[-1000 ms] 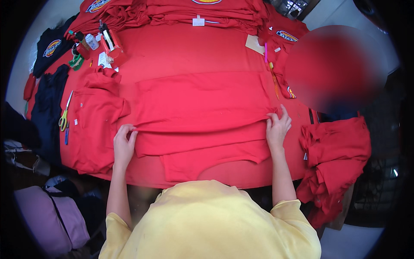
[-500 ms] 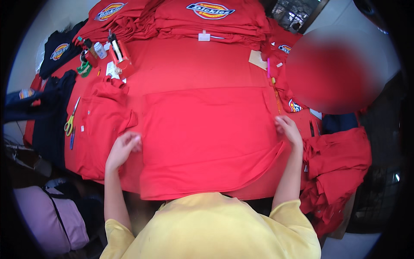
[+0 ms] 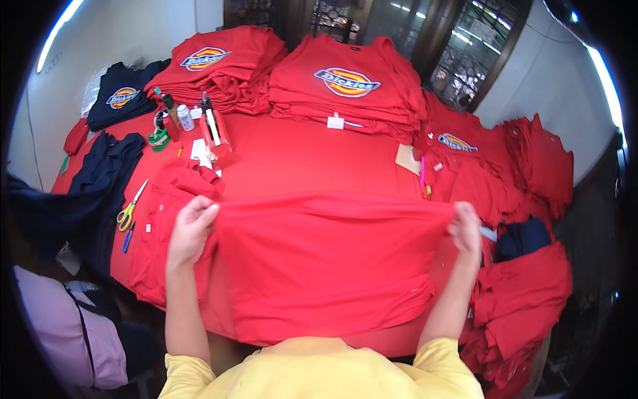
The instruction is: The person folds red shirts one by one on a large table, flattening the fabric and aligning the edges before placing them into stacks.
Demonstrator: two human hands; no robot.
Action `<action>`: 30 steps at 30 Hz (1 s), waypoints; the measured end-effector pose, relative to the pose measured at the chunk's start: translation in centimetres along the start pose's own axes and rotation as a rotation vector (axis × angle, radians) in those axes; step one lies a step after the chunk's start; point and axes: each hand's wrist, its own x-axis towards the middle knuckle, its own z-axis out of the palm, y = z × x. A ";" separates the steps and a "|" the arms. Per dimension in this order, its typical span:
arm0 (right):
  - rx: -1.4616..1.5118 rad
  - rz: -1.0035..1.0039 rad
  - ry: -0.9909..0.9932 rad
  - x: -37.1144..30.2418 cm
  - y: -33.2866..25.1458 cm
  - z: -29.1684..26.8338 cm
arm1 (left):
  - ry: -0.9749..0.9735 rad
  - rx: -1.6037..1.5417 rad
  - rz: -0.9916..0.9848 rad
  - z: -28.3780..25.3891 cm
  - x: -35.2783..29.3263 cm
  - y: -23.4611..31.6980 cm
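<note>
A folded red shirt [image 3: 325,259] is stretched between my two hands above the near side of the table, its far edge raised and its near part sagging toward me. My left hand [image 3: 191,229] pinches the far left corner, thumb on top. The far right corner is in the closed fingers of my right hand [image 3: 466,229]. Close by my left hand lies another red garment [image 3: 166,236], loosely spread. Beyond it are scissors [image 3: 126,216] with yellow-green handles and a small blue tool [image 3: 127,239].
Stacks of red shirts [image 3: 345,80] with a chest emblem line the far side. Dark garments [image 3: 100,166] lie at left, a red heap [image 3: 525,286] at right. A red tape dispenser [image 3: 219,143], a white bottle [image 3: 185,118] and a brown card [image 3: 407,159] sit on the red-covered table [image 3: 299,156].
Both hands have closed on the shirt's far corners and lifted that edge. Half a second ago the shirt lay flat with my hands at its sides. The view has tilted up.
</note>
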 end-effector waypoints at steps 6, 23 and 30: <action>0.258 -0.443 -0.149 -2.4 -11.7 2.2 | -0.174 0.021 0.402 -0.3 -2.8 13.1; 0.219 -0.269 -0.509 20.1 -13.0 46.0 | 0.663 0.514 0.645 -10.4 40.4 32.5; -0.223 -0.350 -0.877 10.4 -2.2 44.5 | 0.376 0.953 0.942 -5.0 33.2 9.4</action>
